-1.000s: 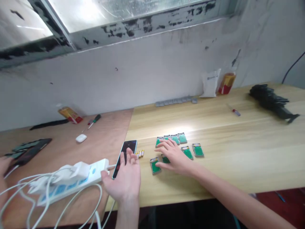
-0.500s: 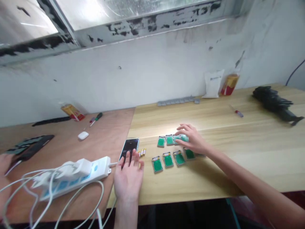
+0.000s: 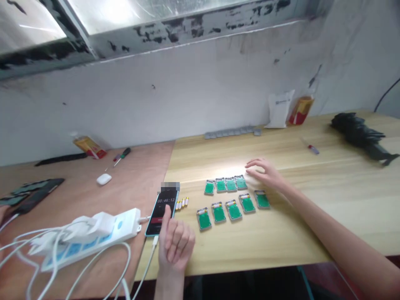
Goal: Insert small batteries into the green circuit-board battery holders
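My left hand (image 3: 177,242) is turned palm up at the table's front, fingers curled in and thumb stretched out over the lower edge of a phone (image 3: 168,201) showing a running timer. Nothing shows in those fingers. My right hand (image 3: 265,173) hovers with thumb and fingers apart, holding nothing, just right of the back row of green circuit boards (image 3: 231,184). In front lies another row of green circuit boards (image 3: 233,210), most with a small battery at the top edge. Several loose batteries (image 3: 182,203) lie beside the phone.
A white power strip (image 3: 125,225) with plugs and cables lies at left. Grey pieces (image 3: 233,132) line the wall. Screwdrivers (image 3: 122,156), a white case (image 3: 103,179), drink bottles (image 3: 301,110), a white packet (image 3: 280,109) and a black bundle (image 3: 359,135) stand around. Another person's hand (image 3: 3,212) is at far left.
My left hand has drawn back from the phone and curled its fingers. My right hand has moved right, off the back row of boards, which now shows fully.
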